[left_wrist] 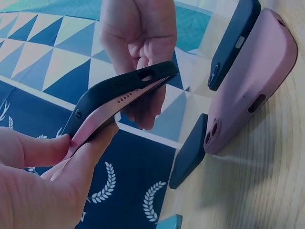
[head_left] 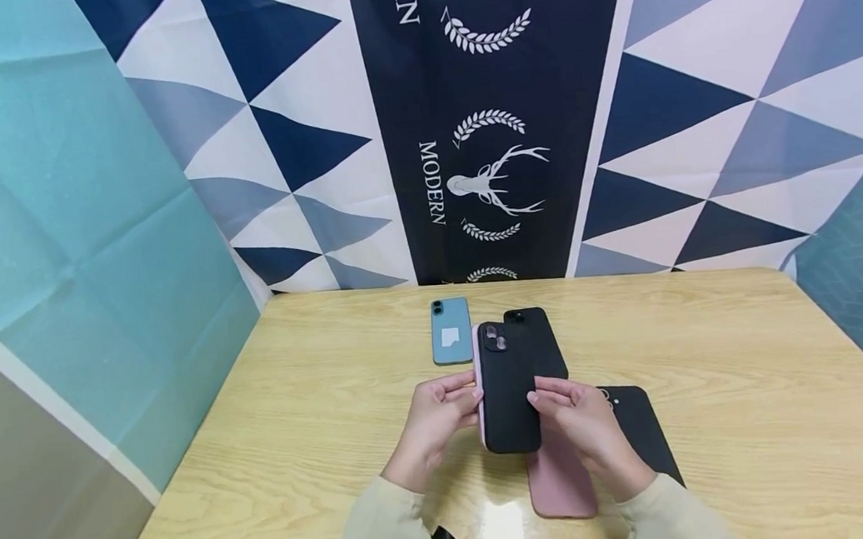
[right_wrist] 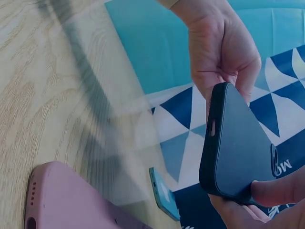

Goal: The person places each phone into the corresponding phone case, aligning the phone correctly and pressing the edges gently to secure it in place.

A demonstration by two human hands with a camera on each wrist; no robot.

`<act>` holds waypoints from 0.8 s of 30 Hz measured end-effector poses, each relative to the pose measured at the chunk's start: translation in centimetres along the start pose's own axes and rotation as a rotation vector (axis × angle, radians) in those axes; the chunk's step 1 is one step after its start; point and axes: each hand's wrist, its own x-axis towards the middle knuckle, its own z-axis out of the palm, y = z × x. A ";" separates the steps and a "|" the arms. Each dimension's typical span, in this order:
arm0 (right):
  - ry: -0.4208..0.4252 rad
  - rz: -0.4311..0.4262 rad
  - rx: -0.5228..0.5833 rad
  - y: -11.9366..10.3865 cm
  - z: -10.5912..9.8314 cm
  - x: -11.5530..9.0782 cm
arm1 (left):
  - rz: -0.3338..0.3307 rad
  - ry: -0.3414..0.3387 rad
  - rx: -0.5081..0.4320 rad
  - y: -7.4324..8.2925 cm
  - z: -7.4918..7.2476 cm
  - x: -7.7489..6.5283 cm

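Item 1: blk case (head_left: 512, 406), matte, smooth, rounded corners, camera cutout up top, slot in short end. Loc: lifted off the tabletop (head_left: 321, 411), btwn my hands.

Item 2: pink phone (left_wrist: 102, 114), smooth rim w/ row of tiny holes, set against case's inner side; rim shows out along L edge. Full seating: can't tell.

My L hand (head_left: 437, 411): pinching L long edge, thumb + fingers.

My R hand (head_left: 581, 422): gripping opp. long edge, thumb on matte back, fingers underneath.

Pose: forearms in from near side, converging; cream sleeves (head_left: 382, 523).

Surface stock, wood-grain: dusty-pink slab (head_left: 563, 486), rounded, partly under held pc.; blk slab (head_left: 548, 345), far side; second blk slab (head_left: 644, 426), by R forearm; blue phone (head_left: 449, 310), glossy, white label.
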 end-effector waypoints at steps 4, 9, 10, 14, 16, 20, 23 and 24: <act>0.028 0.005 -0.002 0.0 0.2 0.1 | 0.007 -0.016 0.004 -0.1 0.2 -0.1; 0.063 0.008 -0.013 0.2 0.2 -0.1 | 0.052 0.020 0.078 -0.3 0.8 -0.6; 0.070 0.011 -0.009 0.2 0.2 -0.1 | 0.064 0.034 0.103 -0.3 1.0 -0.7; 0.078 0.017 0.015 0.2 0.1 -0.1 | 0.078 0.089 0.153 -0.4 1.3 -1.0; 0.067 0.026 0.030 0.2 0.1 0.0 | 0.062 0.101 0.134 -0.4 1.3 -0.9; -0.002 0.043 0.058 0.3 -0.2 0.2 | 0.019 0.098 0.081 -0.4 1.1 -0.7; -0.156 0.044 0.095 0.6 -0.6 0.2 | 0.019 0.095 0.065 -0.4 1.0 -0.6; -0.218 0.042 0.112 0.8 -0.8 0.2 | 0.024 0.097 0.061 -0.4 0.9 -0.5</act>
